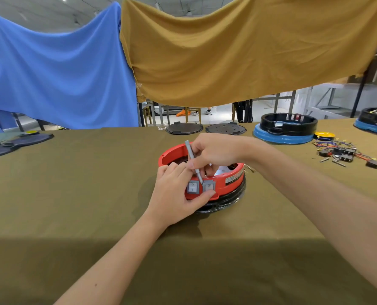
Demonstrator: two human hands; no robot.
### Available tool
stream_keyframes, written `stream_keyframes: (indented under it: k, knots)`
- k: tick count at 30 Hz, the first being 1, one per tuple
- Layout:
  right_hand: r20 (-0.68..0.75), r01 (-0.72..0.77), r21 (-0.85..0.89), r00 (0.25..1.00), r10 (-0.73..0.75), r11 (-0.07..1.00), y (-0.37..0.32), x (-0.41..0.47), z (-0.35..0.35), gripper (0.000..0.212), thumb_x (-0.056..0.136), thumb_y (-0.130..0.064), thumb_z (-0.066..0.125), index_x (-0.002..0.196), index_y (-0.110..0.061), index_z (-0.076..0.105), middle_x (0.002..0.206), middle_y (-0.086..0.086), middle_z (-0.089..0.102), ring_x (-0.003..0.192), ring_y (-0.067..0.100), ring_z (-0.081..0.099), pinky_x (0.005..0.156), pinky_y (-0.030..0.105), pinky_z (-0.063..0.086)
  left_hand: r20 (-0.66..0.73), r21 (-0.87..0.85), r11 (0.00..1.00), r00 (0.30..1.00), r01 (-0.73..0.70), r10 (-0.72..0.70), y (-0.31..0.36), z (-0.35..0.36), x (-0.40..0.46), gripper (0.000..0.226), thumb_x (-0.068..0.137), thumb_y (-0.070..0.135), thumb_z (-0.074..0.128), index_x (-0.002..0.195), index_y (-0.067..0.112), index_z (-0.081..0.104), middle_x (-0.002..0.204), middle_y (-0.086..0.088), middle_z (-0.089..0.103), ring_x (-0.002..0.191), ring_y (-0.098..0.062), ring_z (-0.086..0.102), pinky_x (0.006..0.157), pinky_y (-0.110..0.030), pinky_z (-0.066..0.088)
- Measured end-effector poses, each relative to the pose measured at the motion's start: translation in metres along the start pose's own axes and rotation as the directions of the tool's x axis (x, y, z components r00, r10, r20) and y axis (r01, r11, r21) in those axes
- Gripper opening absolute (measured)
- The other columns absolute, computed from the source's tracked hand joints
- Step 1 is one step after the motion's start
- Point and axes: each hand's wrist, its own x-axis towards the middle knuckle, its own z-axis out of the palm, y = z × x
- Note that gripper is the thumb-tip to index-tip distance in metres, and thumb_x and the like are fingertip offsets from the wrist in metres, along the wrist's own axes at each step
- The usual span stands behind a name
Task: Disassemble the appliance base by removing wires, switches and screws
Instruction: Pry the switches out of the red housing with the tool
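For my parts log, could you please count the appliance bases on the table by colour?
Red base: 1
Blue bases: 2
Total: 3

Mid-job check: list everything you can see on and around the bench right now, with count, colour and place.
appliance base: one, red on black, table centre
switches: two, grey, on its near wall
screwdriver: one, grey, tip at right-hand switch
round lids: two, dark, far edge
blue-black bases: two, far right
loose wires and switches: a pile, right
cloths: blue, mustard, hanging behind
left hand: grips base
right hand: holds screwdriver
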Motion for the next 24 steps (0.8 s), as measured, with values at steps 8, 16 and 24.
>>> stream_keyframes:
  k: [8,16,24]
  knots:
    - [-0.297,0.087,0.281,0.955,0.0,0.956,0.029,-0.027,0.017,0.019,0.097,-0.025,0.064,0.097,-0.006,0.068,0.084,0.008,0.074,0.075,0.02,0.072,0.071,0.027,0.06,-0.032,0.001,1.0,0.999,0.013,-0.013,-0.001,0.002,0.0,0.044,0.083,0.065,0.058,0.094,0.022,0.062,0.09,0.014,0.056,0.086,-0.008,0.048,0.091,-0.036,0.038]
    - [-0.508,0.223,0.361,0.861,-0.009,0.905,0.052,-0.055,0.035,0.007,0.093,-0.011,0.064,0.091,-0.007,0.069,0.084,0.007,0.074,0.076,0.014,0.073,0.07,0.022,0.057,-0.028,-0.009,1.0,1.0,0.008,-0.008,-0.001,0.002,-0.001,0.043,0.084,0.065,0.058,0.096,0.024,0.061,0.092,0.015,0.056,0.088,-0.006,0.047,0.091,-0.035,0.037]
    - [-0.477,0.224,0.403,0.879,-0.006,0.887,0.055,-0.05,0.037,0.007,0.095,-0.012,0.064,0.094,-0.01,0.071,0.086,0.006,0.077,0.08,0.017,0.074,0.074,0.028,0.059,0.005,-0.065,0.998,1.0,-0.013,0.014,0.0,0.001,-0.001,0.033,0.089,0.056,0.056,0.101,0.025,0.053,0.101,0.011,0.052,0.096,-0.01,0.047,0.093,-0.04,0.036]
